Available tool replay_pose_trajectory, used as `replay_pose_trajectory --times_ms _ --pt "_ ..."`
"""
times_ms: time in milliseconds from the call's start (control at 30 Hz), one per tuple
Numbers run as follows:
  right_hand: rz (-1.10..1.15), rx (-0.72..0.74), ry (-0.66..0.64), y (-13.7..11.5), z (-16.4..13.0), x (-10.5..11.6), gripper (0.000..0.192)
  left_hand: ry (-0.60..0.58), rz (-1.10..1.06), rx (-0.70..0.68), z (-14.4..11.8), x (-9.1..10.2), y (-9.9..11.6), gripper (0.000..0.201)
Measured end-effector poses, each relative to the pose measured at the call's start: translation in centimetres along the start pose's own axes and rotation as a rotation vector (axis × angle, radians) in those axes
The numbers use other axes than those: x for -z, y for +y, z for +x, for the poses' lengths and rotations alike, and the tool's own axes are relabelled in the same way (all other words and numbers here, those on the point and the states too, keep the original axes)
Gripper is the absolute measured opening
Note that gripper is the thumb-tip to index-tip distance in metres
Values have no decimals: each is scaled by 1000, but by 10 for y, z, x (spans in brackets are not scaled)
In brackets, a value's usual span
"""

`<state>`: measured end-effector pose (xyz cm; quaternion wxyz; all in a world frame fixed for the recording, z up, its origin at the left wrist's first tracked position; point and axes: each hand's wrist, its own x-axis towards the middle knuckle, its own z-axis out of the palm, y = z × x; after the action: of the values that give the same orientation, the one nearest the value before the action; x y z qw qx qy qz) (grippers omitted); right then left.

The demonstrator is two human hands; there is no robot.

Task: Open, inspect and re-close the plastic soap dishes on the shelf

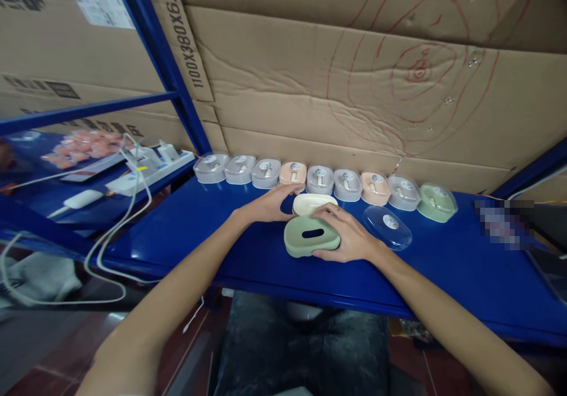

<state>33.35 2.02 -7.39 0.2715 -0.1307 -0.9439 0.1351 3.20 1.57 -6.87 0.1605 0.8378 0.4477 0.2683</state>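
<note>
Pale green oval tray (311,236), dark slot on top, long axis running left-right; right hand (348,234) cups it, left hand (270,203) lies spread on the cream piece (312,203).

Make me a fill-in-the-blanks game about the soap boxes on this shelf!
1. The right hand holds a ____ tray with a slot.
2. The shelf is painted ____.
3. The clear lid lies to the ____ of the right hand.
4. The wall behind the row of boxes is ____.
Missing words: green; blue; right; cardboard
</note>
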Motion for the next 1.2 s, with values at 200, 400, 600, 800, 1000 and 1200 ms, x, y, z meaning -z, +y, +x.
replay_pose_trajectory --times_ms 200,400,600,800,1000,1200 --pt "-84 33 -37 -2 4 -2 86 0 1 -27 0 -2 -2 87" --pt "-81 6 -73 -4 5 1 100 7 5 -18 0 -2 -1 87" --pt "-48 -9 -61 -3 4 1 107 11 8 -18 0 -2 -1 90" --pt "-15 -5 -50 -1 2 -1 110 27 -5 -18 1 -5 -3 87" --pt "2 -8 -46 -1 3 -2 111 49 10 -16 2 -9 -5 89" --pt "6 -16 -33 -4 3 -3 106 51 19 -14 2 -13 -6 89"
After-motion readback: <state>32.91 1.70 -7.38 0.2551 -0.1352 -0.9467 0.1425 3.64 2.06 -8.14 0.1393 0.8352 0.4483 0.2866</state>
